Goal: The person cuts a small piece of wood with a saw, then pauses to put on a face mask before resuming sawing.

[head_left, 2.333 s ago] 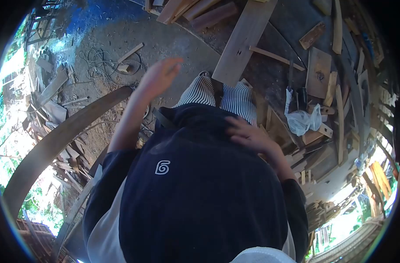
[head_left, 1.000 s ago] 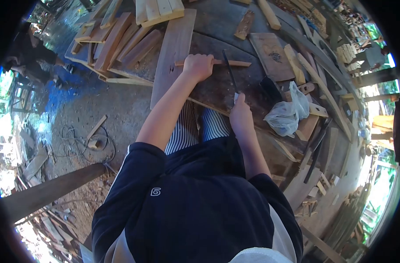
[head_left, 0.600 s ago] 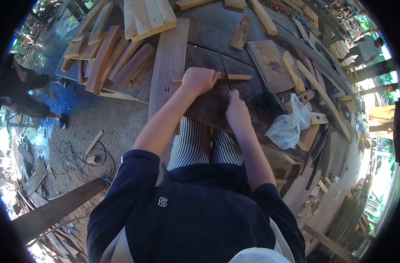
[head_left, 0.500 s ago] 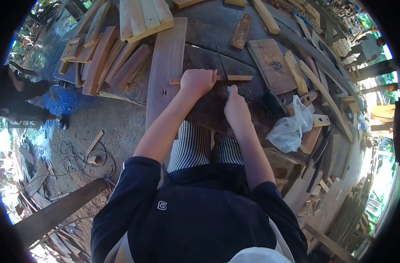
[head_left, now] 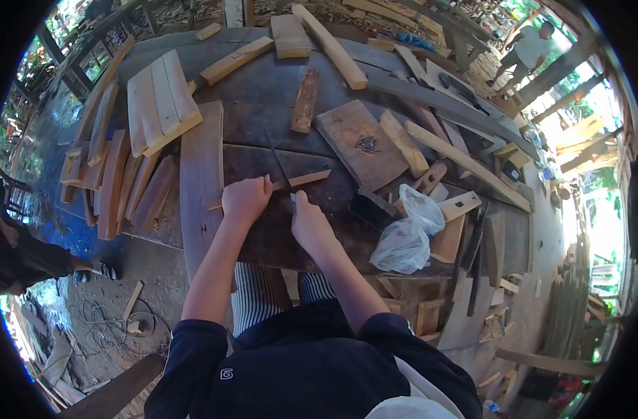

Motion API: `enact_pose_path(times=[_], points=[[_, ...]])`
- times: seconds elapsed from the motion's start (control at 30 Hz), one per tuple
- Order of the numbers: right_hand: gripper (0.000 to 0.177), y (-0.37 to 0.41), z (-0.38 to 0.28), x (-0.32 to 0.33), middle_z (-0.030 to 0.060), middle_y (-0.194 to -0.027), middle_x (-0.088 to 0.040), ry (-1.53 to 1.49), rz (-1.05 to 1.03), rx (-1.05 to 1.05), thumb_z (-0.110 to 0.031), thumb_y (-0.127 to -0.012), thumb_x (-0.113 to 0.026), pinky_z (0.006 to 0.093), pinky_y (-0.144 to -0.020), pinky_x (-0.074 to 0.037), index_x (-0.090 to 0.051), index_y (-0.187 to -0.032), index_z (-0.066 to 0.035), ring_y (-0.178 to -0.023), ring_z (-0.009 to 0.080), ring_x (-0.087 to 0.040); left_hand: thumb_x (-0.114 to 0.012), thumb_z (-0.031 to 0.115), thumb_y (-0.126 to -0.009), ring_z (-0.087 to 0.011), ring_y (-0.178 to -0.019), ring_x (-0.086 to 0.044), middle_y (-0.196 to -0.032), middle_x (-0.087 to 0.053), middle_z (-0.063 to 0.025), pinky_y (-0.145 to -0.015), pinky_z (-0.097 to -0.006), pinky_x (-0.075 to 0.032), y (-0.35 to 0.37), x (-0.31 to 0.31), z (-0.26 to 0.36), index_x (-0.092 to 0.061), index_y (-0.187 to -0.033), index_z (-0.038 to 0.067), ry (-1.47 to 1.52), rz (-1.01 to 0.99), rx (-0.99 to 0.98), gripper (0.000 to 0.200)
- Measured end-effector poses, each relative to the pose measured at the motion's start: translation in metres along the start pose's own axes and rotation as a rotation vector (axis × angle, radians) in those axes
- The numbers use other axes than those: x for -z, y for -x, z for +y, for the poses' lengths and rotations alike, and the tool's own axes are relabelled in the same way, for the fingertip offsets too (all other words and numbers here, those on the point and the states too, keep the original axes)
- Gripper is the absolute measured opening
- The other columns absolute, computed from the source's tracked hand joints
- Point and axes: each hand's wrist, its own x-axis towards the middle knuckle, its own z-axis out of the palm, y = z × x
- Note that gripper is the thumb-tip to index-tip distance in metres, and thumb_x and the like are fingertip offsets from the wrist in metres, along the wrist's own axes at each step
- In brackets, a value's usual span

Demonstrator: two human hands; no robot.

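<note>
My left hand (head_left: pixel 247 201) is closed around a narrow wooden strip (head_left: pixel 313 179), which lies across the dark workbench, its ends showing on both sides of the fist. In my right hand (head_left: pixel 312 223) is the handle end of a long, thin, dark tool (head_left: pixel 277 159), possibly a file or a blade. It points away from me and crosses the strip just right of my left hand. Where the two meet they appear to touch. A wide plank (head_left: pixel 201 153) lies to the left, partly under the strip's left end.
Wooden pieces (head_left: pixel 113 185) and a glued board (head_left: pixel 164 105) are at left. To the right are a board with nails (head_left: pixel 364 145), a dark block (head_left: pixel 372 207), a plastic bag (head_left: pixel 408 234) and a wooden plane (head_left: pixel 430 178). People stand left and far right.
My view has tilted up and turned, so the bench appears lower and further left. Both hands keep their holds on the strip and the tool, which still cross.
</note>
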Motion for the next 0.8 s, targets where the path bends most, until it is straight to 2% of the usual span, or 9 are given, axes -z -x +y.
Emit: enact_pose_path(times=[0.17, 0.43, 0.63, 0.8], points=[[0.015, 0.03, 0.021, 0.003, 0.0336, -0.086, -0.065, -0.053, -0.021, 0.02, -0.015, -0.099, -0.041, 0.0594, -0.076, -0.049, -0.041, -0.108, -0.002, -0.087, 0.0519, -0.063, -0.044, 0.037, -0.098, -0.0359, -0.061, -0.066, -0.066, -0.067, -0.0154, -0.06, -0.0491, -0.053, 0.016, -0.007, 0.016, -0.069, -0.072, 0.009, 0.018, 0.032, -0.071, 0.046], [0.018, 0.028, 0.014, -0.005, 0.0331, -0.085, -0.065, -0.063, 0.027, -0.045, -0.019, -0.102, -0.039, 0.0596, -0.076, -0.05, -0.04, -0.107, -0.002, -0.087, 0.0519, -0.063, -0.048, 0.036, -0.096, -0.0351, -0.059, -0.066, -0.064, -0.066, -0.0144, -0.058, -0.0482, -0.052, 0.015, -0.015, 0.013, -0.07, -0.071, 0.01, 0.029, 0.08, -0.1, 0.043], [0.021, 0.006, 0.004, -0.021, 0.0345, -0.088, -0.064, -0.094, 0.032, 0.013, -0.02, -0.102, -0.038, 0.0595, -0.077, -0.049, -0.041, -0.111, -0.001, -0.089, 0.0522, -0.063, -0.048, 0.035, -0.096, -0.0358, -0.06, -0.066, -0.065, -0.067, -0.0152, -0.057, -0.0488, -0.052, 0.007, -0.006, -0.003, -0.07, -0.07, 0.009, 0.0, 0.129, 0.004, 0.043], [0.022, 0.051, 0.009, -0.009, 0.0349, -0.088, -0.064, -0.042, -0.016, -0.033, -0.02, -0.102, -0.037, 0.0603, -0.078, -0.048, -0.042, -0.113, -0.002, -0.09, 0.0529, -0.063, -0.047, 0.036, -0.096, -0.036, -0.061, -0.066, -0.067, -0.067, -0.0154, -0.058, -0.0489, -0.052, 0.001, -0.005, -0.007, -0.07, -0.071, 0.008, 0.06, 0.125, 0.035, 0.044]])
